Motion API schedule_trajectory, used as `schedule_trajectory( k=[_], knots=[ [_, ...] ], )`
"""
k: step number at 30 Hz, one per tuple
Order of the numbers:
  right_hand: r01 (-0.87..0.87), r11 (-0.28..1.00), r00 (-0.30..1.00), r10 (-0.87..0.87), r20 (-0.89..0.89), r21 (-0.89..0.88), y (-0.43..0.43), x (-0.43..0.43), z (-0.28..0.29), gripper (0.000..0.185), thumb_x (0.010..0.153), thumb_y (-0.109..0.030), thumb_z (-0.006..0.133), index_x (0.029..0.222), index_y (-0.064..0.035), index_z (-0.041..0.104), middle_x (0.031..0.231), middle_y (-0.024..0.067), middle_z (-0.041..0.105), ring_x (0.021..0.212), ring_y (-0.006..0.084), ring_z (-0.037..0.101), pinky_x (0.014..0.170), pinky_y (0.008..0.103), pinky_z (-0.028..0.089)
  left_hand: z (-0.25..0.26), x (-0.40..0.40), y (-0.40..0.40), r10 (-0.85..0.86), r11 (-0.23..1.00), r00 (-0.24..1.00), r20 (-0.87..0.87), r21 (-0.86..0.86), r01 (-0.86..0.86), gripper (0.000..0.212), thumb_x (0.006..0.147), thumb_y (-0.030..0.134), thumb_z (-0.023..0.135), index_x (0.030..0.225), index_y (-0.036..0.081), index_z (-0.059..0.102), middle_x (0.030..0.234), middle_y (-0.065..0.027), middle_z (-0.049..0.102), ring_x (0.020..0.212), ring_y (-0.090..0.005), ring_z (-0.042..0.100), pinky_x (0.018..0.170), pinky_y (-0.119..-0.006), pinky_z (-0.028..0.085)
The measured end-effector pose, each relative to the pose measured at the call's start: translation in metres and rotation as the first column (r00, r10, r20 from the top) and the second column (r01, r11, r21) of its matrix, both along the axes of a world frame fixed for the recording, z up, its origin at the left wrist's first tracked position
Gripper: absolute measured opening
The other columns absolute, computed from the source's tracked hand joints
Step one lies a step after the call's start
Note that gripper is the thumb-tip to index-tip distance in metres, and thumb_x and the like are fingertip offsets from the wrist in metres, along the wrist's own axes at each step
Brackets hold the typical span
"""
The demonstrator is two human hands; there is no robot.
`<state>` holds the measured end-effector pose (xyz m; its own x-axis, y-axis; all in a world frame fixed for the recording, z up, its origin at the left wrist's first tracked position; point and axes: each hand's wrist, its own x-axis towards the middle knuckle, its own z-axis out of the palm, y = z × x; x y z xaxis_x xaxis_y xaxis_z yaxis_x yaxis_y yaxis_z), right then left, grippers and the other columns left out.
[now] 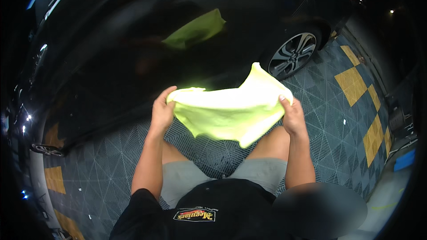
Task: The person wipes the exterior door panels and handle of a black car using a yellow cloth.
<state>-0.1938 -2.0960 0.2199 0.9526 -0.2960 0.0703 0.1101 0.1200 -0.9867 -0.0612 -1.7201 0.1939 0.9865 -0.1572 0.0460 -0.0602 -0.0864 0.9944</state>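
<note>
A bright yellow-green cloth (227, 106) hangs stretched between my two hands, above my spread knees. My left hand (163, 111) grips its left end, with the thumb and fingers pinched round the edge. At the right end, my right hand (293, 115) holds the cloth with the thumb on top. One corner sticks up near the right hand, and others hang down. Just past the cloth stands the glossy black side of a car (133, 50), which mirrors the cloth. Whether the cloth touches the car cannot be told.
A car wheel with a spoked alloy rim (293, 55) is at the upper right, and another wheel (48, 150) at the far left. Grey and yellow grid tiles (333, 133) cover the floor. A blue object (404, 160) lies at the right edge.
</note>
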Motion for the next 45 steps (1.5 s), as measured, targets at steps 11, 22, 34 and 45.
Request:
schedule_trajectory(
  k=[11, 22, 34, 45],
  knots=[
    [0.213, 0.977, 0.956, -0.204, 0.213, -0.020, -0.033, -0.005, 0.046, 0.021, 0.103, -0.008, 0.054, 0.119, 0.0022, 0.063, 0.099, 0.0096, 0.070, 0.089, 0.0117, 0.064, 0.085, 0.0268, 0.051, 0.064, -0.006, -0.019, -0.207, 0.978, 0.969, 0.136, 0.055, 0.201, 0.074, 0.088, -0.015, 0.050, 0.157, 0.004, 0.032, 0.145, -0.0177, 0.047, 0.123, -0.0268, 0.061, 0.105, -0.032, 0.048],
    [0.278, 0.471, 0.946, 0.015, 0.323, -0.837, -0.060, -0.018, 0.169, 0.018, 0.089, -0.004, 0.059, 0.103, 0.0046, 0.066, 0.095, 0.0111, 0.067, 0.089, 0.0193, 0.062, 0.085, 0.0289, 0.048, 0.244, -0.027, 0.005, -0.454, 0.756, 0.659, 0.600, 0.651, -0.072, 0.016, 0.092, 0.012, 0.067, 0.102, 0.001, 0.069, 0.098, -0.0116, 0.063, 0.094, -0.0276, 0.064, 0.084, -0.039, 0.052],
    [-0.303, 0.917, 0.952, 0.305, -0.033, -0.261, -0.033, 0.144, 0.104, 0.006, 0.096, -0.008, 0.061, 0.093, -0.0031, 0.060, 0.086, 0.0021, 0.064, 0.077, 0.0115, 0.058, 0.073, 0.0287, 0.049, 0.119, 0.001, 0.098, -0.074, 0.988, 0.990, -0.123, -0.145, 0.056, 0.021, 0.099, 0.019, 0.063, 0.094, 0.000, 0.070, 0.093, -0.0090, 0.070, 0.083, -0.0173, 0.064, 0.080, -0.033, 0.051],
    [-0.764, 0.544, 0.623, 0.762, 0.177, 0.346, 0.193, 0.043, 0.016, 0.037, 0.101, -0.021, 0.053, 0.130, 0.0029, 0.057, 0.119, 0.0151, 0.066, 0.106, 0.0275, 0.067, 0.098, 0.0426, 0.053, 0.090, -0.105, -0.001, 0.058, 0.983, 0.978, 0.199, 0.159, -0.091, 0.028, 0.099, 0.020, 0.064, 0.118, 0.000, 0.060, 0.098, -0.0220, 0.073, 0.098, -0.0349, 0.073, 0.084, -0.042, 0.058]
  ],
)
